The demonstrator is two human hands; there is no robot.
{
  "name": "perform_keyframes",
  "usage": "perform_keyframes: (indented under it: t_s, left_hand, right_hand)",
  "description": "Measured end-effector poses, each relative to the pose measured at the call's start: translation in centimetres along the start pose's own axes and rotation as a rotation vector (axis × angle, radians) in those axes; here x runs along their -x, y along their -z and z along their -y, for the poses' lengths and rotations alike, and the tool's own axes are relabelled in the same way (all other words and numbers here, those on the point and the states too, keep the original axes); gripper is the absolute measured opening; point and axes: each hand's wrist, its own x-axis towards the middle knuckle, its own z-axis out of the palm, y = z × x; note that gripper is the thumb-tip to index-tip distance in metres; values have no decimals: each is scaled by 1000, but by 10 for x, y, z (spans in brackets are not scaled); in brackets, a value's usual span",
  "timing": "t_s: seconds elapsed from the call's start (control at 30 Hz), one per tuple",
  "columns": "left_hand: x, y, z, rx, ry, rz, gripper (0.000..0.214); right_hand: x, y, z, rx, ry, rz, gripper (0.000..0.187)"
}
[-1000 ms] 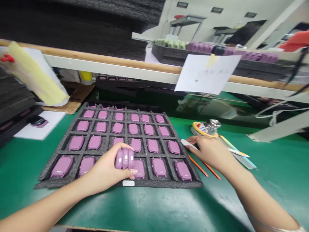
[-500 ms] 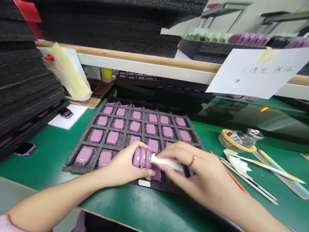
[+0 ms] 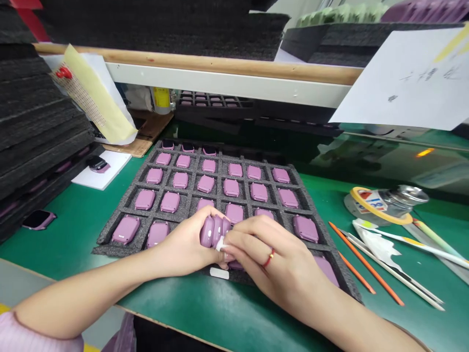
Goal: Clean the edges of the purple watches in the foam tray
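Note:
My left hand [image 3: 185, 247] is wrapped round a short row of purple watch cases [image 3: 216, 231], held side by side above a black foam tray [image 3: 106, 248]. Their edges, with small oval side openings, face up. My right hand [image 3: 280, 254], with a red ring on one finger, pinches a crumpled white wipe [image 3: 220, 243] against the lower end of the cases. Its fingertips almost meet my left thumb. Below, the tray's compartments hold many purple watch cases [image 3: 170, 201], mostly back side up; my hands cover some of them.
To the right lie a glass bottle [image 3: 408, 195] with a yellow ring, orange sticks [image 3: 372, 264], and torn white tissue [image 3: 377, 244]. A watch [image 3: 98, 164] rests on a white pad, another watch [image 3: 38, 220] on the green table. Foam trays [image 3: 40, 98] are stacked left; a shelf edge [image 3: 220, 80] crosses above.
My right hand has moved left and closed in on the watch cases, bringing the wipe to their lower end. Less of the wipe shows now. The view has shifted slightly.

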Motion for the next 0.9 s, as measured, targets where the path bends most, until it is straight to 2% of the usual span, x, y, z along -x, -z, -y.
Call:
perform_keyframes:
  t_s: [0.13,0.27,0.37,0.5,0.63,0.73,0.9]
  left_hand:
    - [2,1,1,-49,12,-15,50]
    - [2,2,2,-30,-23,8,51]
    - [2,2,2,-60,-4,0,51]
    - [2,2,0,-71,-17,3,51]
    - [4,2,-2,-100,15,5,50]
    - [4,2,-2,-88,-8,10,49]
    - [4,2,-3,-117,21,4,50]
  right_hand:
    - [-2,-2,-6,61,3,-71,8]
    - [1,-1,-4,3,9,-1,11]
    - [1,0,-2,67,12,-53,9]
    - [-1,1,-4,12,18,7,11]
    - [-3,1,-8,54,14,-49,8]
    - [-3,1,-9,9,19,2,10]
    - [-2,2,-7,17,8,-5,10]
